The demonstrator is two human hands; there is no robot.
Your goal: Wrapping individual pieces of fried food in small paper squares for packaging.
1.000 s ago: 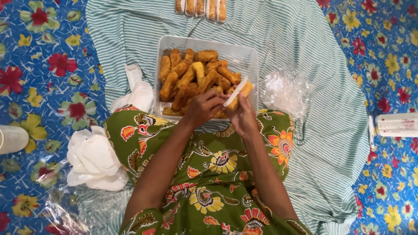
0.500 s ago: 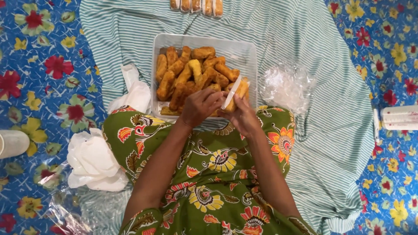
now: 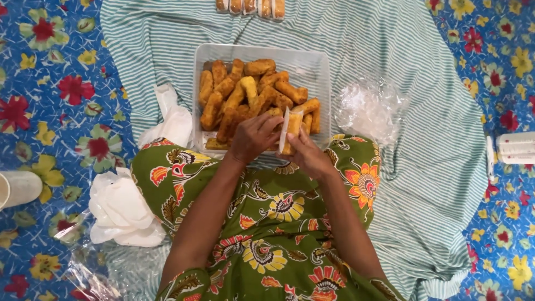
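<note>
Both hands — left hand (image 3: 253, 136) and right hand (image 3: 309, 156) — are gripping a fried roll (image 3: 292, 129) in thin clear wrap above the tray (image 3: 317, 61); squeezing risks crumbling the crust.

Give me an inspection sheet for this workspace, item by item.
Surface: striped green-and-white cloth spread over a blue flowered mat.
Job's things: clear tray full of golden fried sticks; one stick in a clear wrapper held over the tray's near edge.
Clutter: crumpled clear plastic, white bags, white cup, row of fried pieces at the top edge, white box at the right edge.
Hands: left hand and right hand both grip the wrapped stick.
Cables: nothing seen.
Surroundings: green flowered garment over the lap.
</note>
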